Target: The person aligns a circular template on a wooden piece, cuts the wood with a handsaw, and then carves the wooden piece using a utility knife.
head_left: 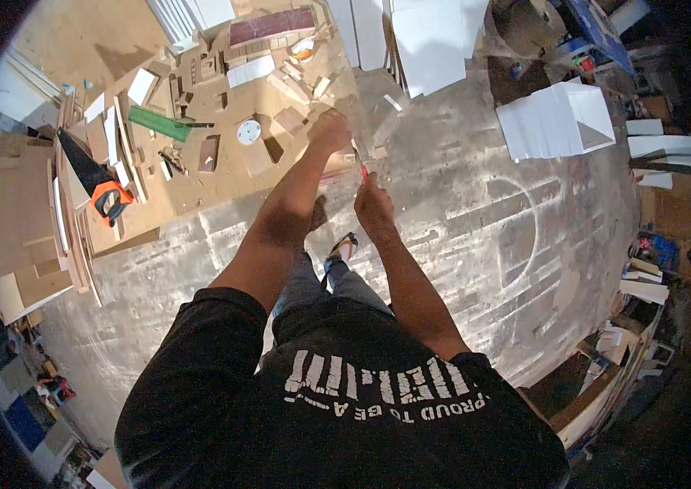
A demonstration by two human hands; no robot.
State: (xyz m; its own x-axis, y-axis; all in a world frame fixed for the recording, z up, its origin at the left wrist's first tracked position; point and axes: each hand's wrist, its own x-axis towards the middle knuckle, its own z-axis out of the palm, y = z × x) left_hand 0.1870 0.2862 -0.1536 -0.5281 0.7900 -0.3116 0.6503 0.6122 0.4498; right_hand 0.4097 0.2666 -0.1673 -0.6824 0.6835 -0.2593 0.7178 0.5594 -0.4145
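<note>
My right hand (374,208) is closed around the red handle of a slim tool (363,170). The tool's thin metal shaft points up toward my left hand (331,132); its exact kind is too small to make out. At the right edge of the wooden worktable (199,183), my left hand has its fingers curled in, and whatever is in them is hidden. Just left of that hand lies a small wood block (289,121). A white round disc (248,131) sits a little farther left on the tabletop.
A handsaw (109,200) with an orange and black handle lies at the table's left side. Near it are a green strip (158,122) and several wood offcuts. White panels (435,45) stand beyond the table, and a white box-like piece (557,121) rests on the floor at right.
</note>
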